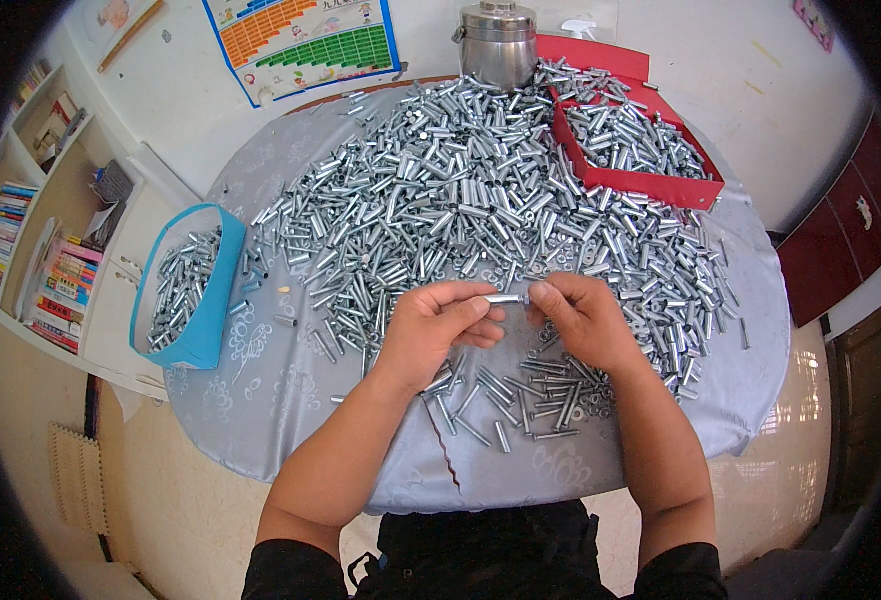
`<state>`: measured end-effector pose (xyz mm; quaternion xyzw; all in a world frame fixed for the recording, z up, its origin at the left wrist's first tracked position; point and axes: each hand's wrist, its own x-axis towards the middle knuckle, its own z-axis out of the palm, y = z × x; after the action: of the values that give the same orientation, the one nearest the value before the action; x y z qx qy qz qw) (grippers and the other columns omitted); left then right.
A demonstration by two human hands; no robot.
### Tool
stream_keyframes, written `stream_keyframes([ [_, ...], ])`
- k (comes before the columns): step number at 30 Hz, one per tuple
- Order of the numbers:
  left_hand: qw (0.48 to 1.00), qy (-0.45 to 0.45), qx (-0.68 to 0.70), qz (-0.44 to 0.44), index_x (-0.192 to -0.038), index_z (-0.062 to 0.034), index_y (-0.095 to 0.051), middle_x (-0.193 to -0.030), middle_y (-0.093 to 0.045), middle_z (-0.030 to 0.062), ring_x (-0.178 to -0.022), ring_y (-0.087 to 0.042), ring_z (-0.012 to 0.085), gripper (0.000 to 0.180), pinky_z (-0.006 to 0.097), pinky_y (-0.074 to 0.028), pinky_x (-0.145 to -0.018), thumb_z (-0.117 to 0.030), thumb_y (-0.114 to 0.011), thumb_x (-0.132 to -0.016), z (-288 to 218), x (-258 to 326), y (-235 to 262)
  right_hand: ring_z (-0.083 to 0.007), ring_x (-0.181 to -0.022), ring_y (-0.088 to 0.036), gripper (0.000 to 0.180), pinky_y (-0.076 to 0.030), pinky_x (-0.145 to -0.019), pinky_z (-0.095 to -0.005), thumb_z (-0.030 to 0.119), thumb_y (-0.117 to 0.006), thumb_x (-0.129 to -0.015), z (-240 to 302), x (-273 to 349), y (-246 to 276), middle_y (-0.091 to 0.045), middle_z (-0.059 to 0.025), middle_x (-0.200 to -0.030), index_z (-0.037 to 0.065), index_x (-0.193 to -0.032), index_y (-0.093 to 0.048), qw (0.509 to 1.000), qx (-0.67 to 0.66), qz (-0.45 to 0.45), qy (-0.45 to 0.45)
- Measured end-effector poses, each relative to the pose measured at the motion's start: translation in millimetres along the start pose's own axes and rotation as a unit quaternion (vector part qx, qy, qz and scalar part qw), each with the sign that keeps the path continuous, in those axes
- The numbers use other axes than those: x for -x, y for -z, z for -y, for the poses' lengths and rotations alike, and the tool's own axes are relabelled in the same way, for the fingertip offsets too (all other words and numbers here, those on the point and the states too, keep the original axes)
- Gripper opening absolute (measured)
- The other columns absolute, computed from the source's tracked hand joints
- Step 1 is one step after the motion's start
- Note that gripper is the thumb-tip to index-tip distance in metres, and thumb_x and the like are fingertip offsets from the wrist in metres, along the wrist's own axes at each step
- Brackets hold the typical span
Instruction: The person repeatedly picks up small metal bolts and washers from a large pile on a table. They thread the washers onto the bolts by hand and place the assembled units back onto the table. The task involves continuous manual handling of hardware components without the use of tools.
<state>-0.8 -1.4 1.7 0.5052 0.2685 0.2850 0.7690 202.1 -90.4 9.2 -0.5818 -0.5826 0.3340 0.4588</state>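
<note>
Between the thumb and fingers of my left hand [446,325] is a shiny metal sleeve anchor [504,299], held nearly level and pointing right. My right hand [583,315] pinches at its right end, thumb against fingers; a small piece there, perhaps a nut or washer, is mostly hidden. Both hands are above the near side of a large heap of loose metal sleeves and bolts [431,190]. Below them, between my forearms, lie several long bolts [556,405] and a loose sleeve [502,437].
A blue bin [233,290] holding sleeves stands at the table's left edge. At the back right, a red box [651,182] is filled with metal parts, beside a steel canister [499,45]. A grey cloth [261,420] covers the round table. Bookshelves [56,230] stand left.
</note>
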Motion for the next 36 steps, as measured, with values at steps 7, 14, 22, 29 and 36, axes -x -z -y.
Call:
stream_keyframes([
  [7, 1.0, -0.003, 0.006, -0.005, -0.113, 0.0031, -0.063, -0.094, -0.069, 0.014, -0.076, -0.07, 0.0197, 0.024, 0.029, -0.059, -0.067, -0.009, -0.057, -0.093, 0, 0, 0, -0.0117, -0.074, -0.058, 0.012, -0.048, -0.069, -0.0272, 0.01, -0.068, -0.087, 9, 1, 1, -0.062, -0.0071, -0.081, 0.0, -0.091, -0.064, 0.999, 0.021, 0.016, -0.033],
  [14, 1.0, -0.002, 0.007, -0.001, -0.113, 0.0033, -0.063, -0.093, -0.07, 0.0136, -0.076, -0.07, 0.0198, 0.024, 0.029, -0.058, -0.067, -0.008, -0.057, -0.093, 0, 0, 0, -0.0106, -0.072, -0.057, 0.013, -0.047, -0.066, -0.0266, 0.01, -0.069, -0.087, 6, 1, 2, -0.062, -0.0059, -0.078, -0.001, -0.089, -0.064, 0.999, 0.021, 0.018, -0.036],
  [22, 1.0, 0.001, 0.003, -0.01, -0.113, 0.0038, -0.063, -0.093, -0.069, 0.0138, -0.076, -0.07, 0.0196, 0.024, 0.029, -0.058, -0.066, -0.008, -0.057, -0.093, -1, 0, -1, -0.0103, -0.071, -0.057, 0.015, -0.048, -0.065, -0.0261, 0.011, -0.071, -0.085, 5, 0, -3, -0.064, -0.0065, -0.08, -0.001, -0.093, -0.065, 0.998, -0.031, 0.002, -0.053],
  [29, 1.0, -0.001, -0.002, 0.006, -0.115, 0.0059, -0.06, -0.097, -0.069, 0.0171, -0.079, -0.07, 0.0217, 0.027, 0.03, -0.058, -0.07, -0.009, -0.058, -0.093, 0, 0, 2, -0.0105, -0.065, -0.059, 0.016, -0.048, -0.061, -0.0262, 0.015, -0.067, -0.089, -2, 0, -10, -0.064, -0.0051, -0.075, -0.001, -0.092, -0.065, 0.991, -0.128, -0.038, 0.0],
  [36, 1.0, -0.005, -0.008, -0.001, -0.114, 0.0035, -0.062, -0.094, -0.07, 0.0142, -0.076, -0.069, 0.0198, 0.025, 0.03, -0.058, -0.068, -0.007, -0.058, -0.093, 0, 1, -2, -0.0106, -0.072, -0.063, 0.01, -0.05, -0.066, -0.0248, 0.005, -0.068, -0.086, -3, -2, -2, -0.066, -0.0051, -0.079, -0.002, -0.093, -0.063, 0.991, -0.12, 0.0, -0.052],
])
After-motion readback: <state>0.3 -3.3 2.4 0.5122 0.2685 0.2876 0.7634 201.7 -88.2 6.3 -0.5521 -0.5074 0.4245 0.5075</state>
